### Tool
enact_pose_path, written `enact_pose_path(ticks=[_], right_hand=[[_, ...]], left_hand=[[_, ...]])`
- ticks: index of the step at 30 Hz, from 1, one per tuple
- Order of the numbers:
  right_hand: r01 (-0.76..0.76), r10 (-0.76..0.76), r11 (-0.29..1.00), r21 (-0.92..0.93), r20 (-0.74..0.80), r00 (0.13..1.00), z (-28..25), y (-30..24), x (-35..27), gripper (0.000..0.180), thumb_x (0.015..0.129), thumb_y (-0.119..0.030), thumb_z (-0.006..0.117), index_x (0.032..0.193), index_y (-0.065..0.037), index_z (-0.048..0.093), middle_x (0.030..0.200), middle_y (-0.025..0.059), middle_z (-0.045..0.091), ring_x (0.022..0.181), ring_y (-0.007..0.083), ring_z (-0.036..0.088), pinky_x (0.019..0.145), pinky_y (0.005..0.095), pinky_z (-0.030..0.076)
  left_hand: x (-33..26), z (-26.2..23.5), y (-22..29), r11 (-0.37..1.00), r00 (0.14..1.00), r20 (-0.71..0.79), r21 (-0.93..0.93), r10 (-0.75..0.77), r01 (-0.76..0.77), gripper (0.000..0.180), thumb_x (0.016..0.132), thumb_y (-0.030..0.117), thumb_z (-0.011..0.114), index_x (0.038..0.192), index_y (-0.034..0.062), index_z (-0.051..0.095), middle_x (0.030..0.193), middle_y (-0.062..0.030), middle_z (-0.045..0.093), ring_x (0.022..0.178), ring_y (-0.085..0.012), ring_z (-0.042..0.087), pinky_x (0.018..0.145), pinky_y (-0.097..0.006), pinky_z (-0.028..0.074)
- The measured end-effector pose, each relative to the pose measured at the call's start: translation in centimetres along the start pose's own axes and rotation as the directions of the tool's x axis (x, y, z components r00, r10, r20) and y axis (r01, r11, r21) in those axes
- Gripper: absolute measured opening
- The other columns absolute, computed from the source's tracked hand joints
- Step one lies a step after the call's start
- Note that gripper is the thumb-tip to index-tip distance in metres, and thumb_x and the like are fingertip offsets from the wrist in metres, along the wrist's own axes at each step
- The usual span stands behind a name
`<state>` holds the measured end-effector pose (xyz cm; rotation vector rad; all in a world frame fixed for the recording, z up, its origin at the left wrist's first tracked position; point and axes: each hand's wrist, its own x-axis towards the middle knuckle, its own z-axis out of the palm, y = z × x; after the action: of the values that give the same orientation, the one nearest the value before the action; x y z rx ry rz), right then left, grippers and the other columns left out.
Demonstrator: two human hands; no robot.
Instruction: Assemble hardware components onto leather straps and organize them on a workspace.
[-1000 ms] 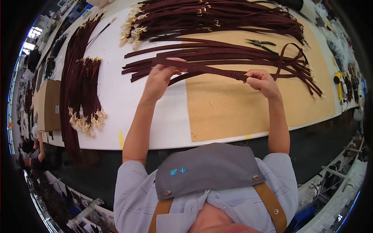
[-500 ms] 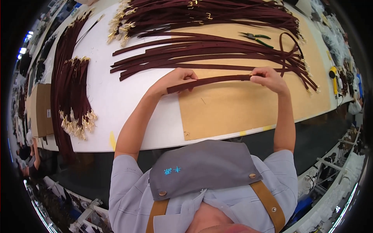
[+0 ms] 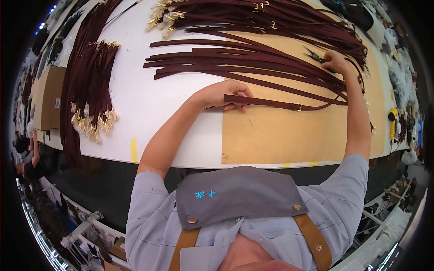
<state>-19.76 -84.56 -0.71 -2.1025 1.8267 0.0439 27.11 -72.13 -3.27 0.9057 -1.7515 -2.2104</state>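
Left hand (image 3: pixel 224 94) pinches the near end of 1 dark maroon strap (image 3: pixel 280 104), pressing it flat across the tan board (image 3: pixel 280 135) on the white table (image 3: pixel 149 113). Right hand (image 3: pixel 337 63) is on the green-handled snips (image 3: pixel 318 57) beside the strap pile (image 3: pixel 253 63), fingers curled over them; can't tell if it's actually gripping. Buckled strap bundle (image 3: pixel 90 90) lies well apart at left.

You are in a leather-goods workshop: beyond your fingers (image 3: pixel 235 90) dozens of identical dark maroon leather straps with gold buckles (image 3: pixel 253 18) lie in batches on a long white worktable (image 3: pixel 135 104), a tan cardboard cutting sheet (image 3: pixel 280 135) under your hands, your grey apron with tan leather braces (image 3: pixel 235 198) below.
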Motion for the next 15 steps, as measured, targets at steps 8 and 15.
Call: enact_pose_path(ticks=[8,15], right_hand=[[-0.039,-0.024,0.957,-0.286,-0.214,0.976,-0.1,-3.7,-2.1,0.033,0.07,-0.026,0.065,0.082,0.005,0.06,0.084,0.0242,0.063,0.084,0.0394,0.062,0.076,0.0451,0.049],[0.038,-0.135,0.984,-0.176,-0.581,0.803,-2.3,-6.3,-5.7,0.026,0.077,-0.014,0.067,0.092,-0.005,0.047,0.088,0.0161,0.058,0.08,0.0385,0.061,0.067,0.0459,0.049]], left_hand=[[0.0,-0.1,0.2,0.999,0.999,0.021,0.0,-0.044,0.044,0.023,0.091,0.017,0.061,0.104,-0.0017,0.062,0.072,-0.0051,0.067,0.042,-0.0023,0.043,0.041,-0.018,0.032],[0.5,0.3,-0.1,0.968,0.988,0.023,0.204,-0.152,0.144,0.02,0.093,0.023,0.059,0.093,0.0032,0.065,0.062,0.0021,0.059,0.049,-0.0038,0.047,0.044,-0.021,0.033]])
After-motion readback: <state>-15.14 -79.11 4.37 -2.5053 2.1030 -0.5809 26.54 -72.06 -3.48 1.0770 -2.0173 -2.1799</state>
